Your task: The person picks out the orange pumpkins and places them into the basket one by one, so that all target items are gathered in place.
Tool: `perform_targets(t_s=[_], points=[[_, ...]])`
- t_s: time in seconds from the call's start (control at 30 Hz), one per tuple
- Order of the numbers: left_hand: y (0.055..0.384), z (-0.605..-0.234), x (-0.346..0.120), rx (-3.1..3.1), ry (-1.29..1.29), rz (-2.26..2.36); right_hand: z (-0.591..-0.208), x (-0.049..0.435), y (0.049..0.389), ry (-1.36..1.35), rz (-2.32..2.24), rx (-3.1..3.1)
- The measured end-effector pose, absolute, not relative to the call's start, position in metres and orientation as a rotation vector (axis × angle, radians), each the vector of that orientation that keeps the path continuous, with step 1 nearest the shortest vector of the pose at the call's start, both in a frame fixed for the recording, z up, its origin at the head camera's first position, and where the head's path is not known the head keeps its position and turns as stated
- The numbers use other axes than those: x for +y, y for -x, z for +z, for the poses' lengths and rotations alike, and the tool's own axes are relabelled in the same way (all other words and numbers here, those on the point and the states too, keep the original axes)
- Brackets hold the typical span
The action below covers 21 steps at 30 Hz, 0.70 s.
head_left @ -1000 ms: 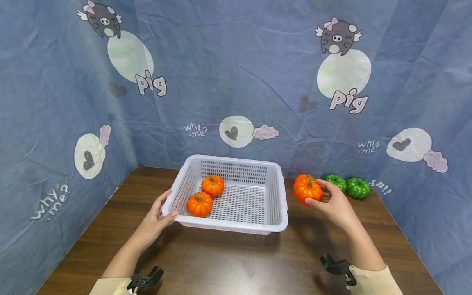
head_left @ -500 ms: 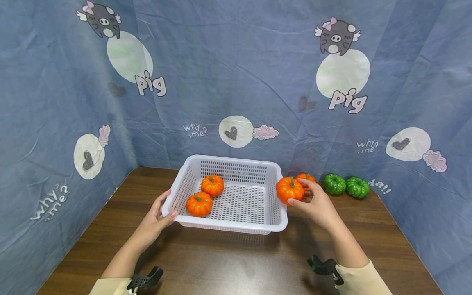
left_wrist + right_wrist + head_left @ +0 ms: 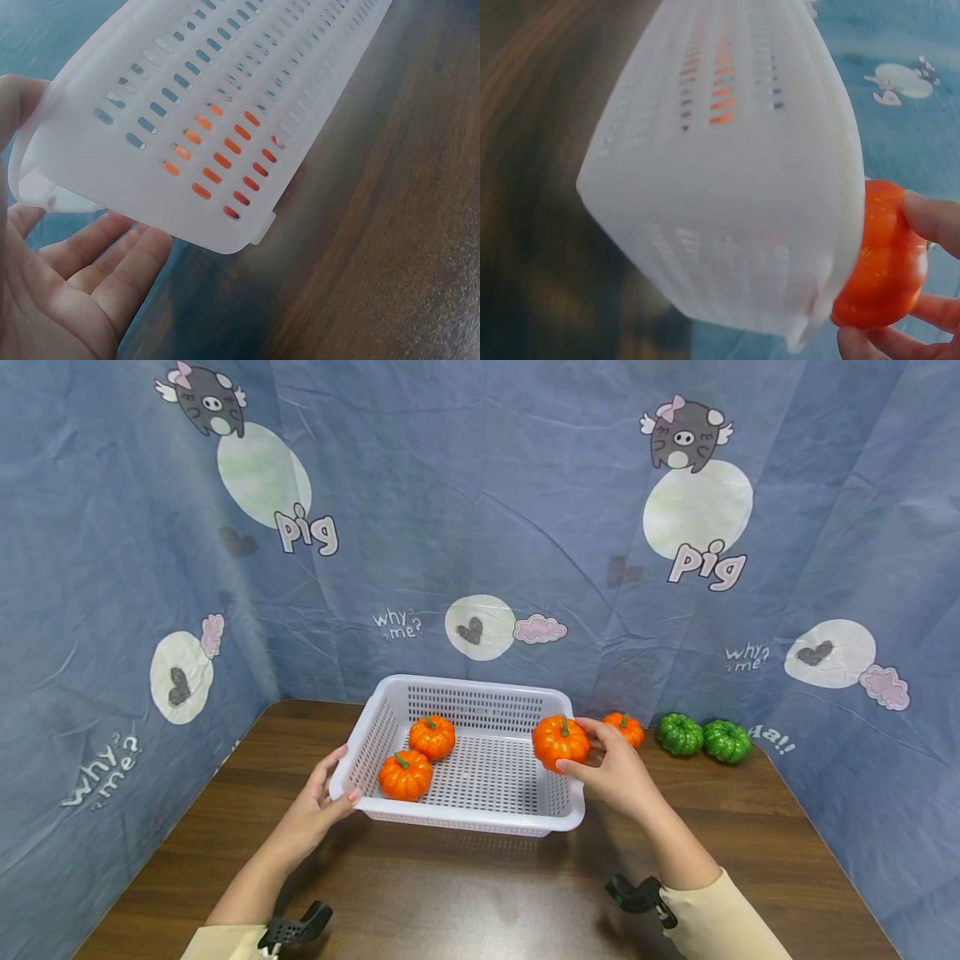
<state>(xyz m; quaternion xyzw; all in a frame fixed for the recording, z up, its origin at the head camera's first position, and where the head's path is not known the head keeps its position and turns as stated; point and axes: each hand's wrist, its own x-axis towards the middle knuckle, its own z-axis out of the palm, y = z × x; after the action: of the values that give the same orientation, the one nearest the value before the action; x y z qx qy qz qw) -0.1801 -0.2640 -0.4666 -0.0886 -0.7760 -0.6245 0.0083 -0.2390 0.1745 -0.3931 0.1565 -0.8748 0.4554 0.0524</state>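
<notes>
The fingers of your left hand (image 3: pixel 311 810) gripped the basket (image 3: pixel 465 816), two orange pumpkins (image 3: pixel 406 776) inside; your right hand (image 3: pixel 618 772) grasped a third pumpkin (image 3: pixel 559 743), apparently above it. Three other pumpkins (image 3: pixel 681 735) sat outside.

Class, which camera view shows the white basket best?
The head view: the white basket appears nearly whole, inside included. Both wrist views show mainly its slotted outer walls, cropped at the top.
</notes>
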Motion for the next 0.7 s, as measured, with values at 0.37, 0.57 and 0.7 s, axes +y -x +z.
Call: perform_targets(t_s=[0.37,0.57,0.7], points=[[0.182,-0.468,-0.265,-2.432,0.280,-1.947,-0.395,0.147,0.243,-0.472,1.385,-2.696],[0.182,-0.469,-0.266,-2.439,0.282,-1.941,-0.398,0.136,0.246,-0.500,1.370,-2.700],[0.182,-0.469,-0.266,-2.408,0.299,-1.977,-0.398,0.127,0.249,-0.526,1.341,-2.711]])
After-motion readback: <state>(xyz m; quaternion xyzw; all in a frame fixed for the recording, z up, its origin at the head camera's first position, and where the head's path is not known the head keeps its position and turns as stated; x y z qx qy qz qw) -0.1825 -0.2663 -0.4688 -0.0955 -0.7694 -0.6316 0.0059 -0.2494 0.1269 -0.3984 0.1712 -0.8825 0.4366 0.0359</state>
